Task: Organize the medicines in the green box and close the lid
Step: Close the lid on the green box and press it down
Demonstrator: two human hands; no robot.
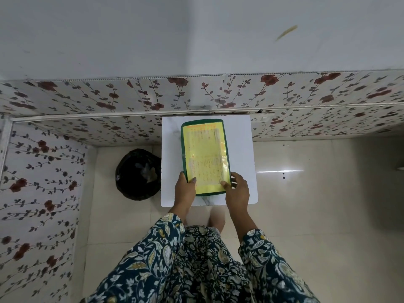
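The green box (183, 136) lies lengthwise on a small white table (240, 149), its lid down; the lid carries a yellow printed label (205, 154). No medicines show; the inside of the box is hidden. My left hand (184, 189) grips the near left corner of the lid, thumb on the label. My right hand (238, 191) holds the near right corner, thumb pressed on the yellow label.
A bin lined with a black bag (137, 173) stands on the floor just left of the table. Floral-patterned wall panels (87, 99) run behind the table and along the left. Beige floor tiles (317, 204) stretch to the right. My patterned sleeves and dress fill the bottom.
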